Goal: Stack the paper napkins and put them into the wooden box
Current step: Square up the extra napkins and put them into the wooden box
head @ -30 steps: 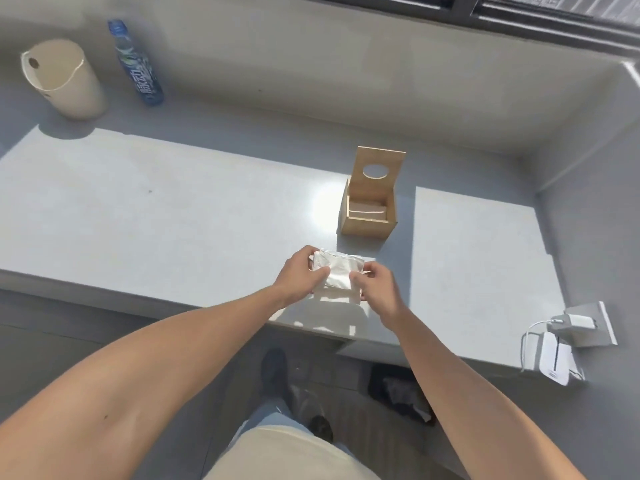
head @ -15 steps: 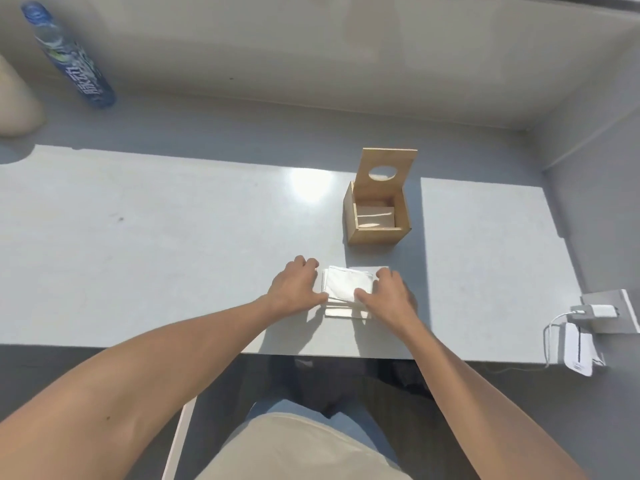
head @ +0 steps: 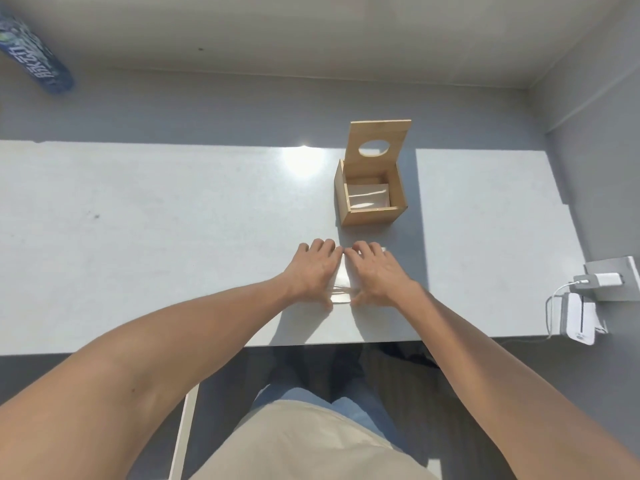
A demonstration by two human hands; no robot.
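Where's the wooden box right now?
Head view: the wooden box stands open on the table, right of centre, just beyond both hands.

napkins (head: 341,284) mostly hidden under both hands, bottle (head: 33,60) cut off at left edge

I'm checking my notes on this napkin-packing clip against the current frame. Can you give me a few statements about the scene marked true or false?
1. The wooden box stands with its lid shut. False: the lid is raised, and its round hole shows.
2. Both hands lie flat on the napkins on the table. True: the left hand and the right hand press side by side.
3. The box is empty. False: something pale already lies inside it.
4. The napkins lie nearer the person than the box. True.
5. A blue bottle stands beside the box. False: it is at the far left, well apart.
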